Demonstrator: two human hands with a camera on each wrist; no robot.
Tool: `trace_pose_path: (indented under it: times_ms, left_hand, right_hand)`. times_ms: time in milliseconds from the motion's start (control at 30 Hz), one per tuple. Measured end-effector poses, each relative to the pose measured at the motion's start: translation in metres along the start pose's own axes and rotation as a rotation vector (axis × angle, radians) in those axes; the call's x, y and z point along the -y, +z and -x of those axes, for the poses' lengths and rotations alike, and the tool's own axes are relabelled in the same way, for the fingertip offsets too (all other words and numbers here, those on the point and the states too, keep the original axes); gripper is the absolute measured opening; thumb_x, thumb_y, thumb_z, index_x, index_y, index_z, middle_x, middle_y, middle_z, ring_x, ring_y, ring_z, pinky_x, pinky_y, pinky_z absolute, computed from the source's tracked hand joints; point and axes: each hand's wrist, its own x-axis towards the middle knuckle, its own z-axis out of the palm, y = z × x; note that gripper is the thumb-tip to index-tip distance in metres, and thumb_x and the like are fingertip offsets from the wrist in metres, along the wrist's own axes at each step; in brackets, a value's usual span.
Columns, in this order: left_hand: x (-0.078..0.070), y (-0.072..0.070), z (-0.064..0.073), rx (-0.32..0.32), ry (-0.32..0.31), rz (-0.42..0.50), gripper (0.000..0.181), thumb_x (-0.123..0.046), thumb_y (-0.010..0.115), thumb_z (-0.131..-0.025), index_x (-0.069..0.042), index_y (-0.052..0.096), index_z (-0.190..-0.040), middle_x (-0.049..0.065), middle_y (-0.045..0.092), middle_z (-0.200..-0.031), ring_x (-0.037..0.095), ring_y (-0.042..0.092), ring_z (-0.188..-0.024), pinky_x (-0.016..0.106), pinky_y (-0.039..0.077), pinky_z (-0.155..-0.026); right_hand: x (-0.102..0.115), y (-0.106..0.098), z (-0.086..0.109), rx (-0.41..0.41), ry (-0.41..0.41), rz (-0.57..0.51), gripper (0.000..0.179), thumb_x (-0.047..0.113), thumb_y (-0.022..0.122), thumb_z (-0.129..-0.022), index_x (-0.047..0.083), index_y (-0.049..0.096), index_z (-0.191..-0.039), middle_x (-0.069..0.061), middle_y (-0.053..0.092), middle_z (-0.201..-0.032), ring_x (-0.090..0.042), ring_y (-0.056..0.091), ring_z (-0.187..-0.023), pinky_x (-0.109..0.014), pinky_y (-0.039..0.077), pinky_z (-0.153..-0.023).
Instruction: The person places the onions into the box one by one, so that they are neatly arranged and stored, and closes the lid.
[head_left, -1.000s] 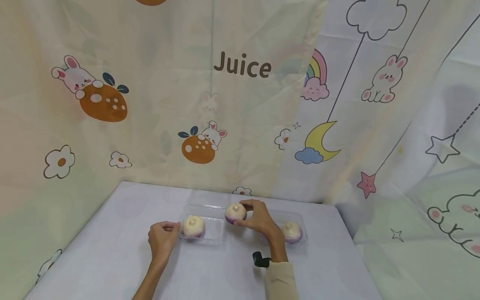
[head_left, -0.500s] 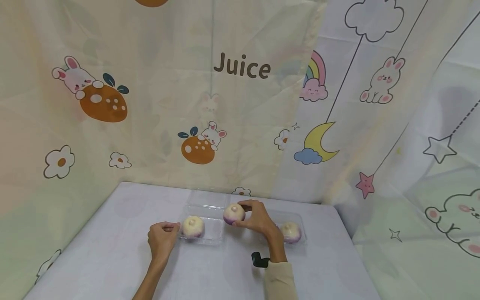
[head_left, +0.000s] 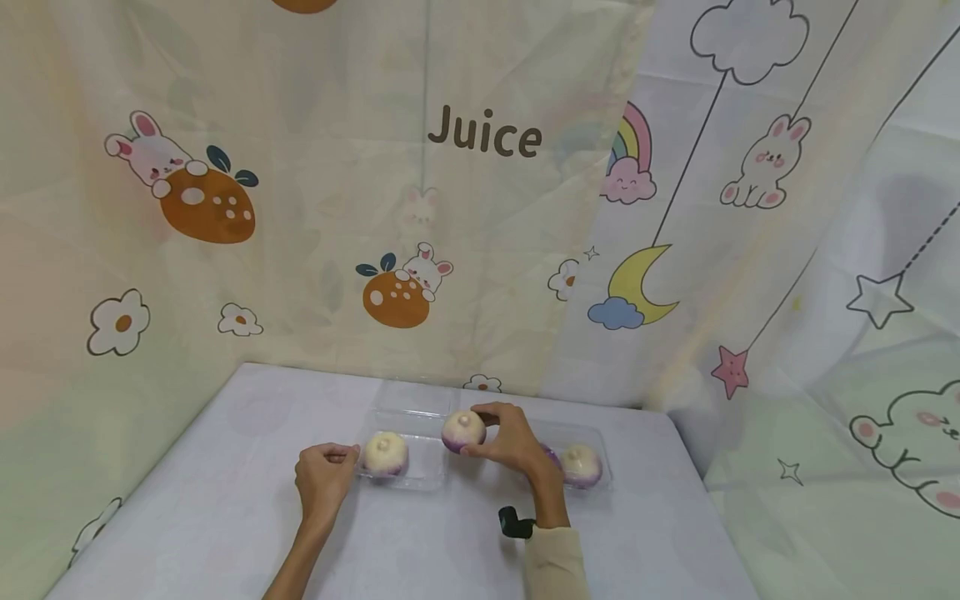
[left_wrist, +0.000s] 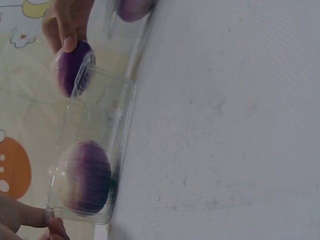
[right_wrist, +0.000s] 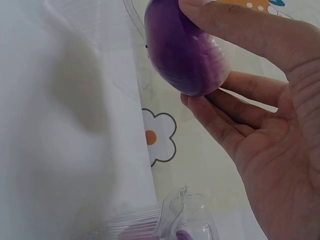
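My right hand (head_left: 512,437) grips a round purple-and-cream onion-shaped piece (head_left: 463,431) with a small nub on top, its thumb and fingers spread around the sides. The piece is off the table, just beyond the right end of a clear plastic box (head_left: 427,461); in the left wrist view it overlaps the box's end wall, and I cannot tell whether they touch. My left hand (head_left: 327,478) pinches the box's left edge between thumb and finger, as the left wrist view shows. Another such piece (left_wrist: 85,177) sits in the box's left half. The lid (head_left: 417,398) lies open behind.
A second clear box (head_left: 600,437) stands at the right, partly behind my right wrist. It holds a purple-and-cream piece (head_left: 581,465), with more purple showing beside it. A dark wrist mount (head_left: 515,523) sits by the right sleeve. A printed curtain (head_left: 300,275) hangs behind the table.
My right hand has moved slightly left with the onion-shaped piece, closer to the left box. More purple shows in the right box beside my wrist. The left hand stays at the box edge.
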Motion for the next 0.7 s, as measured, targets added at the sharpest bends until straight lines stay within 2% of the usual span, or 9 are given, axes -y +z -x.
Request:
trace_pose_path:
  times_ms: [233, 700]
  left_hand:
    - [-0.0005, 0.0006, -0.0009, -0.007, 0.003, -0.003, 0.020, -0.009, 0.077, -0.095, 0.009, 0.080, -0.090, 0.017, 0.076, -0.075, 0.016, 0.063, -0.060, 0.024, 0.049, -0.051]
    - [0.0023, 0.0025, -0.0027, -0.011, -0.004, -0.002, 0.020, -0.010, 0.078, -0.095, 0.009, 0.080, -0.090, 0.016, 0.076, -0.074, 0.016, 0.063, -0.059, 0.024, 0.049, -0.050]
  right_hand:
    - [0.0014, 0.0018, -0.0018, -0.001, -0.029, 0.052, 0.071, 0.022, 0.101, -0.074, -0.004, 0.073, -0.133, -0.019, 0.079, -0.127, -0.031, 0.079, -0.111, -0.054, 0.062, -0.104]
    - [0.0043, 0.0064, -0.0005, 0.000, -0.025, 0.007, 0.071, 0.020, 0.101, -0.074, -0.004, 0.072, -0.134, -0.019, 0.078, -0.130, -0.034, 0.079, -0.112, -0.061, 0.059, -0.107]
